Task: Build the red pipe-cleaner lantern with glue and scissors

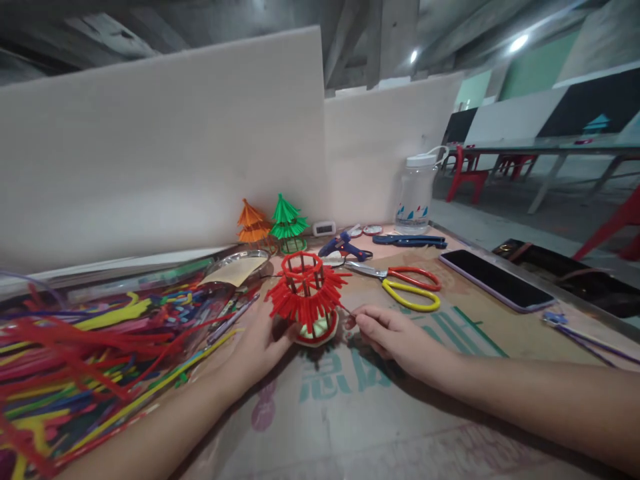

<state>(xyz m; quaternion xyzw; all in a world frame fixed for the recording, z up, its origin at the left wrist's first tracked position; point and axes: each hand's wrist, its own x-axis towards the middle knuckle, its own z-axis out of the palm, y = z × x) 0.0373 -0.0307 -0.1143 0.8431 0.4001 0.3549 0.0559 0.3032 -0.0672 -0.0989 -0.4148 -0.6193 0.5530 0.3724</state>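
Probably light, springy and easily crushed, the red pipe-cleaner pagoda (309, 303) sat over the cardboard (530, 333), left of the scissors (387, 272), so I favoured its firmer-looking base (329, 333), where the left hand (265, 343) gripped, while the right hand (390, 330) pinched what seemed a thin dark stick (347, 310).
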